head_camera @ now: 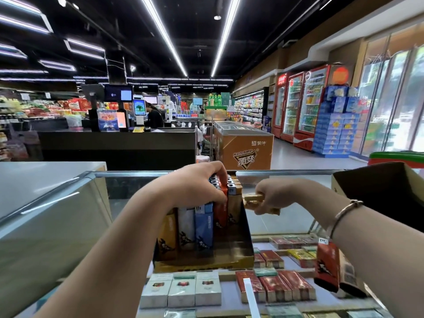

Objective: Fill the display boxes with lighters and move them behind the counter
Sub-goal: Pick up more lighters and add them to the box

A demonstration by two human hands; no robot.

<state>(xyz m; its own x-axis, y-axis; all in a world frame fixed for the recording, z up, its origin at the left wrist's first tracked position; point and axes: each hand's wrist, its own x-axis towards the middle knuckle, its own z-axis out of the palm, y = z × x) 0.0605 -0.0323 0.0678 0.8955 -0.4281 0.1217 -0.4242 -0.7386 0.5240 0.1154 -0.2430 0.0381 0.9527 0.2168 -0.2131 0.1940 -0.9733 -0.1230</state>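
Nearest, at 5 o'clock, a red lighter pack [327,267] stands loose on the glass counter [286,223], w/ another carton just behind it; cigarette packs [181,292] show under the glass at 6.

Mid-frame: display box [241,246], dark walls, yellow front lip, sits on the glass. Front row holds yellow, white, blue lighters [203,226] upright; further rows behind run orange, grey, tan. Right side of the front row is bare, so box looks mostly filled, not done. Judging by that: a few more to slot in, then the carry behind the counter hasn't begun.

Left hand [195,187] curls over the lighter tops, fingers clamped round the orange/dark ones, thumb down the side: prob. steadying or packing the rows tight. Right hand [270,198], at 3 o'clock of the box, pinches a small bundle of tan lighters [254,199] lying sideways, just beside the box wall.

At 2 o'clock, an open cardboard carton [376,191] near the right forearm, could get bumped. Far, 12 o'clock: checkout desk [114,143], freezer chest [245,148]; drinks fridges at 1–2.
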